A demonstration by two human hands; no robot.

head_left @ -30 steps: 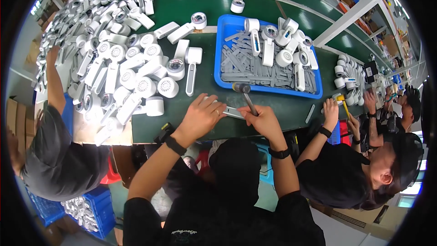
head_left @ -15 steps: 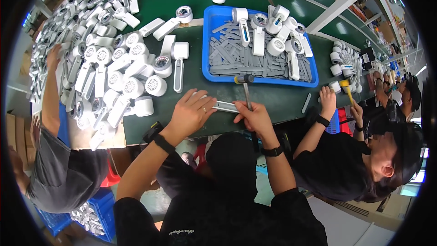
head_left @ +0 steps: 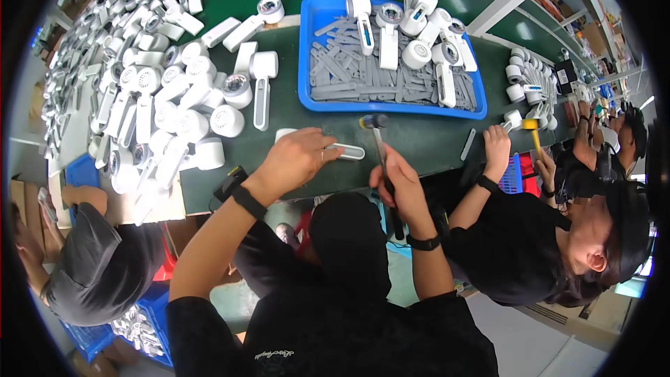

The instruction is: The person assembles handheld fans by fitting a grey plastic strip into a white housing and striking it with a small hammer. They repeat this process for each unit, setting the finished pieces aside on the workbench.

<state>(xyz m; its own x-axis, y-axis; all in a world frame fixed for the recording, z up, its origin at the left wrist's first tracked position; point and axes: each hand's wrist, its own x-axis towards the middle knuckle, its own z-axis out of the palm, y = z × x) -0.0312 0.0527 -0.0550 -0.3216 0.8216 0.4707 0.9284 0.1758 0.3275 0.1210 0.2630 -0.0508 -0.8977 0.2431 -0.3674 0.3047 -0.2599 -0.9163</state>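
My left hand is closed over a white handheld fan lying on the green bench. The fan's handle, with a grey inset strip, sticks out to the right of my fingers, and a bit of its white head shows to their left. In my right hand is a hammer, gripped by its dark handle. The hammer's head is up, beyond the handle's tip and apart from it. Just ahead, a blue tray holds many flat grey strips with several white fans lying on top.
A large heap of white fans covers the left side. To the right, a co-worker's hand touches a fan while the other holds a yellow hammer. One loose grey strip lies between us. Another person sits at left.
My right fingers have come away from the fan handle's end and now wrap the hammer, drawn slightly back right. The left-hand person's arm has withdrawn from the heap. The view has shifted a little.
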